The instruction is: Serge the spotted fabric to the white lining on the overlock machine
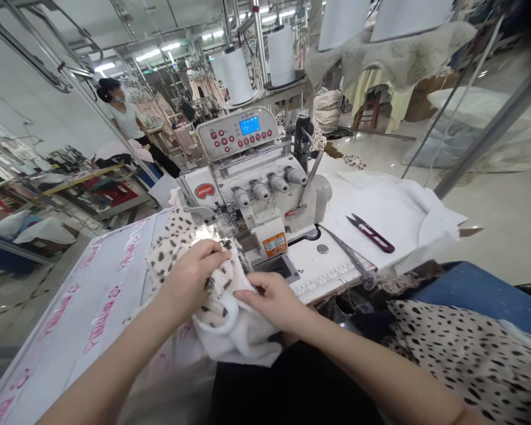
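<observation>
Hands are pinching cream, dark-spotted fleece fabric (219, 289) before the white overlock sewing machine (256, 195): left hand (194, 274) gripping its top, right hand (272, 301) clamping its folded edge.

Nothing legible: the pink print on the table cover (101, 307) and the sewing machine's labels (275, 244) blur

Thread snips (370, 233) on white cloth (398, 206), two thread cones (238, 75) behind, a person (126, 118) standing far left

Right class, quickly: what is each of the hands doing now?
Left hand: closed on the spotted fabric by the sewing machine.
Right hand: pinching the same fabric.
</observation>
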A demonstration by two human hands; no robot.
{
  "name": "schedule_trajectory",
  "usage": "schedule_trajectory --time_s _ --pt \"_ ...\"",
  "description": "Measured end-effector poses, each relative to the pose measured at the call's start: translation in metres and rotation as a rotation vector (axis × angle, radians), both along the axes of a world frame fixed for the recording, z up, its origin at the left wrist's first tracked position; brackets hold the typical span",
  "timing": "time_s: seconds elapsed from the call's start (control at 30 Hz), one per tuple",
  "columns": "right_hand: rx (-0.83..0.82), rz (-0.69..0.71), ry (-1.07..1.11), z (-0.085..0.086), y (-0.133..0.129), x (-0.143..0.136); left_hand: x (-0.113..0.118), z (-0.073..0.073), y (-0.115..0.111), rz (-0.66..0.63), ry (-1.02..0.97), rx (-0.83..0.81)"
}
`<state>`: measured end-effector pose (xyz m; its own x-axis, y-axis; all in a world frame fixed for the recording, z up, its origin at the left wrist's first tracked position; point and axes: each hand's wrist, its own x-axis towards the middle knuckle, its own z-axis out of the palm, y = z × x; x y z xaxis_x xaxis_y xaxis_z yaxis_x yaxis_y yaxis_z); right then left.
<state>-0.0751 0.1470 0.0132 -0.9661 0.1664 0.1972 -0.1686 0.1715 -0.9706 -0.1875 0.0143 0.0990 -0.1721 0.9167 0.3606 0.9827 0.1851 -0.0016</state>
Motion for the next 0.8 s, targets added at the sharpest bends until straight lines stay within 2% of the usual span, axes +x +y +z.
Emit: schedule_trajectory --time_s 0.1,0.17,0.3,0.37,0.57,0.67,0.8 --pt "0.027 -0.03 -0.002 0.001 0.002 -0.006 -0.007 0.0 -0.001 -0.061 0.025 -0.023" --pt "0.041 -0.04 0.01 0.001 0.003 -0.008 -0.003 -0.002 -0.003 -0.051 0.081 -0.01" --pt "0.046 -0.033 0.024 0.001 0.002 -0.006 0.013 -0.007 -0.01 0.179 0.21 0.077" --pt "0.035 -0.021 -0.001 0.001 0.001 -0.005 0.016 -0.007 -0.011 0.233 0.237 0.069" --pt "0.03 -0.041 -0.039 0.0 -0.003 -0.004 0.012 -0.004 -0.008 0.19 0.313 0.046" --pt "0.033 -0.04 -0.05 0.001 -0.005 -0.002 0.024 -0.007 -0.005 0.18 0.309 0.078" --pt "0.031 -0.027 -0.053 0.001 -0.007 0.003 0.043 -0.018 -0.004 0.22 0.177 0.08"
